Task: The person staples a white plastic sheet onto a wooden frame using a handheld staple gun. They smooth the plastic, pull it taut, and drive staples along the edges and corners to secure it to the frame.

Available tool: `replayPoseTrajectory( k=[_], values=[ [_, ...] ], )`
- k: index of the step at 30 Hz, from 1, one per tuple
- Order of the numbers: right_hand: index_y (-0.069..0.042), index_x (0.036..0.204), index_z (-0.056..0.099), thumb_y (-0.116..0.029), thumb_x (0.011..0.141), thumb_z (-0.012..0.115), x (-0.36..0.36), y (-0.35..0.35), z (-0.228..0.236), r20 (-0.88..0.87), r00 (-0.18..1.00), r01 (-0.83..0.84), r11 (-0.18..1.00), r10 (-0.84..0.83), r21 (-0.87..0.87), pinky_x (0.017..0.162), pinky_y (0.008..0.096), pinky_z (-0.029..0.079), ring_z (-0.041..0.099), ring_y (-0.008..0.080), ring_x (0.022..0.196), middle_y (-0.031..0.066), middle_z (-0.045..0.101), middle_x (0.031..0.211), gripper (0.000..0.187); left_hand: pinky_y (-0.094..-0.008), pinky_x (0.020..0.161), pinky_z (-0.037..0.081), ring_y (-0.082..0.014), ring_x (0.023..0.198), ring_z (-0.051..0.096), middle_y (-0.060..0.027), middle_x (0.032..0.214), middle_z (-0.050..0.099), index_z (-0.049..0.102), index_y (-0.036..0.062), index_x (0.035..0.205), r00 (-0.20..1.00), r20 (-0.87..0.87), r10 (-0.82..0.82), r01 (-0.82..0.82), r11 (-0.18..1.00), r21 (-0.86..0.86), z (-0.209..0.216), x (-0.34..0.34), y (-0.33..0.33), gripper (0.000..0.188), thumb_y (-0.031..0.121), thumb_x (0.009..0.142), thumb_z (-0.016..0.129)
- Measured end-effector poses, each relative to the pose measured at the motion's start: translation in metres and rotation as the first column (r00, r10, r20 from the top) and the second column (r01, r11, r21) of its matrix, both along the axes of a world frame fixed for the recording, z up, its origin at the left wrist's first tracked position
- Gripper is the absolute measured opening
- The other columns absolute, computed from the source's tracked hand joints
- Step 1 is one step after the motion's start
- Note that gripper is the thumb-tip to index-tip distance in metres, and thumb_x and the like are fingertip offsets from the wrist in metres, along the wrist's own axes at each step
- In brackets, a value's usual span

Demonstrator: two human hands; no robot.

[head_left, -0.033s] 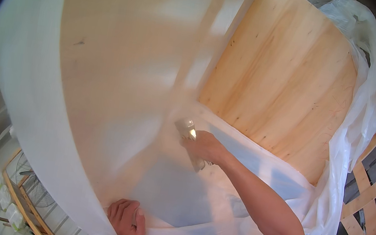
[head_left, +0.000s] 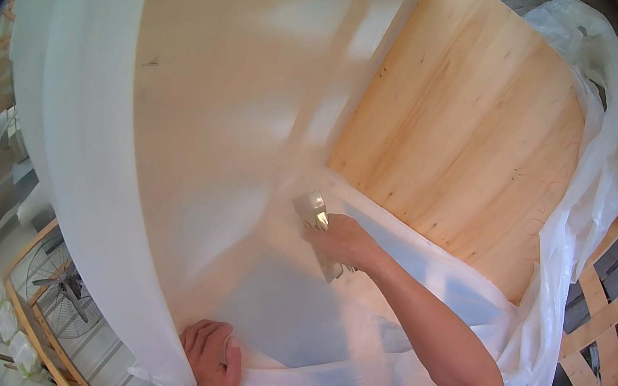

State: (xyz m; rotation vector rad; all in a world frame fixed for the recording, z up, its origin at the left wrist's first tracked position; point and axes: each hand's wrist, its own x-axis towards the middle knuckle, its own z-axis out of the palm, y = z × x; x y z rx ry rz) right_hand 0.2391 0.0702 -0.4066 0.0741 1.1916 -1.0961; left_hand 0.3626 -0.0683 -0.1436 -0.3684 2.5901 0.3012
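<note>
My right hand [head_left: 340,240] is closed round a shiny metal staple gun [head_left: 313,208], held near the inner corner where the sheeting meets the wood. Translucent white plastic sheeting [head_left: 219,98] hangs over a wooden frame, with beams showing faintly through it. At the lower edge of this sheeting my left hand [head_left: 211,359] is closed, its fingers bent over the plastic; the fingertips are partly hidden. A bare plywood panel [head_left: 468,129] stands beyond my right hand. Between the hands, the sheeting lies over bluish-grey gaps in the frame.
Bunched plastic [head_left: 593,157] drapes along the plywood's right side. A lattice of crossed wooden strips [head_left: 607,353] stands at the far right. On the lower left are a fan [head_left: 63,287], a wooden rail [head_left: 49,330] and white wrapped bundles [head_left: 21,349].
The sheeting's left edge has shifted to the right, uncovering more of the fan. Both hands have stayed almost in place, the staple gun moving only slightly.
</note>
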Motion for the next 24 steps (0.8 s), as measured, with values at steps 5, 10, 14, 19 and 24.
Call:
replayPoseTrajectory(
  k=[5,10,14,19,24],
  values=[
    [0.002,0.079,0.065,-0.050,0.082,0.060,-0.026,0.034,0.080,-0.007,0.991,-0.133,0.983,0.133,-0.130,0.070,0.0410,0.048,0.062,0.0283,0.073,0.0156,0.066,0.080,0.052,-0.0559,0.109,0.029,-0.0348,0.115,0.052,-0.0141,0.113,0.062,0.063,-0.0004,0.105,0.994,0.098,-0.055,0.067,0.990,-0.123,0.040,-0.010,-0.003,0.027,0.008,0.080,0.064],
    [0.005,0.085,0.068,-0.052,0.081,0.060,-0.018,0.012,0.141,-0.104,0.961,-0.278,0.890,0.257,-0.361,0.072,0.0419,0.049,0.063,0.0312,0.077,0.0201,0.066,0.084,0.058,-0.0570,0.112,0.027,-0.0347,0.111,0.056,-0.0162,0.105,0.065,0.064,-0.0017,0.104,0.980,0.177,-0.087,0.131,0.958,-0.255,0.094,-0.013,-0.014,0.025,0.010,0.082,0.065],
    [0.009,0.085,0.067,-0.054,0.082,0.058,-0.009,-0.034,0.161,-0.147,0.954,-0.298,0.863,0.260,-0.407,0.074,0.0445,0.051,0.064,0.0364,0.079,0.0255,0.067,0.087,0.064,-0.0562,0.112,0.028,-0.0351,0.107,0.058,-0.0170,0.098,0.066,0.064,-0.0024,0.103,0.970,0.200,-0.139,0.185,0.955,-0.231,0.100,-0.009,-0.024,0.025,0.011,0.082,0.067],
    [0.005,0.076,0.068,-0.050,0.089,0.055,0.023,-0.075,0.186,-0.277,0.933,-0.325,0.872,0.231,-0.367,0.063,0.0442,0.047,0.061,0.0316,0.063,0.0200,0.065,0.071,0.059,-0.0471,0.095,0.046,-0.0436,0.113,0.054,-0.0217,0.107,0.062,0.060,-0.0060,0.111,0.963,0.215,-0.165,0.204,0.963,-0.174,0.105,-0.008,-0.030,0.031,0.011,0.086,0.066],
    [0.006,0.083,0.068,-0.052,0.090,0.053,0.042,-0.068,0.197,-0.316,0.940,-0.225,0.933,0.132,-0.280,0.071,0.0457,0.052,0.065,0.0383,0.075,0.0232,0.067,0.079,0.060,-0.0472,0.095,0.046,-0.0432,0.113,0.054,-0.0220,0.109,0.061,0.059,-0.0057,0.111,0.973,0.198,-0.116,0.150,0.975,-0.166,0.108,-0.006,-0.024,0.032,0.013,0.087,0.065]
  ],
)
